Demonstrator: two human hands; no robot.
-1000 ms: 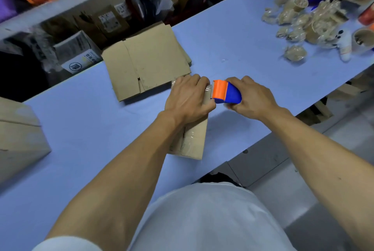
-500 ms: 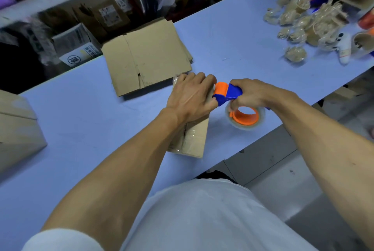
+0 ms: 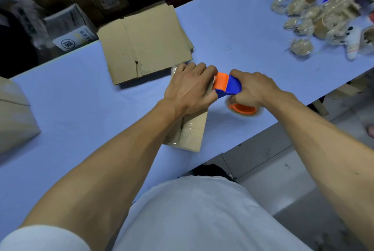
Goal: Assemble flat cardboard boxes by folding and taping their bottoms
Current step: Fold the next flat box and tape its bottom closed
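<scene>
A small cardboard box (image 3: pixel 190 131) stands on the blue table (image 3: pixel 81 99) near its front edge, with clear tape along its top seam. My left hand (image 3: pixel 190 86) lies over the box's far end, fingers curled over the edge and holding it down. My right hand (image 3: pixel 255 89) grips the blue and orange tape dispenser (image 3: pixel 227 85), whose orange head touches the box's far right corner beside my left fingers. The tape roll (image 3: pixel 242 110) hangs below my right hand, just above the table.
A stack of flat cardboard boxes (image 3: pixel 145 42) lies just beyond my left hand. Another brown box (image 3: pixel 14 117) sits at the left edge. Crumpled tape scraps and cardboard cores (image 3: pixel 315 16) lie scattered at the far right. Shelves with packages run behind the table.
The dispenser has tilted so that its roll shows below my right hand. My left hand has stayed on the box's far end.
</scene>
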